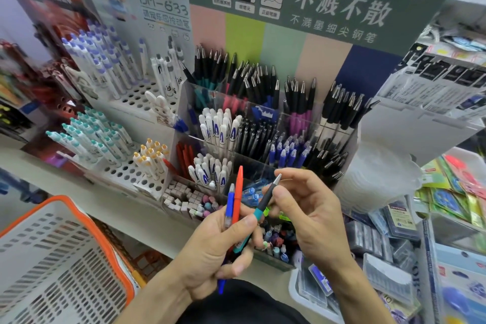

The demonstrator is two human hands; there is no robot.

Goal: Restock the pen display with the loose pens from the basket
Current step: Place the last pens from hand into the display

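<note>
My left hand (215,250) grips three loose pens: a blue pen (229,205), a red pen (238,192) and a black-and-teal pen (264,202) with a silver tip. My right hand (310,216) pinches the upper part of the black-and-teal pen, which slants up to the right. Both hands are just in front of the clear compartmented pen display (263,126), which holds black, white, blue, red and pink pens upright. The white basket with an orange rim (52,258) sits at the lower left, and no pens show inside it.
White peg racks (126,166) of teal, purple and yellow-capped pens stand left of the display. A tray of small erasers (184,200) lies below. Boxes of refills (381,239) and packaged stationery crowd the right. A green sign (315,2) rises behind the display.
</note>
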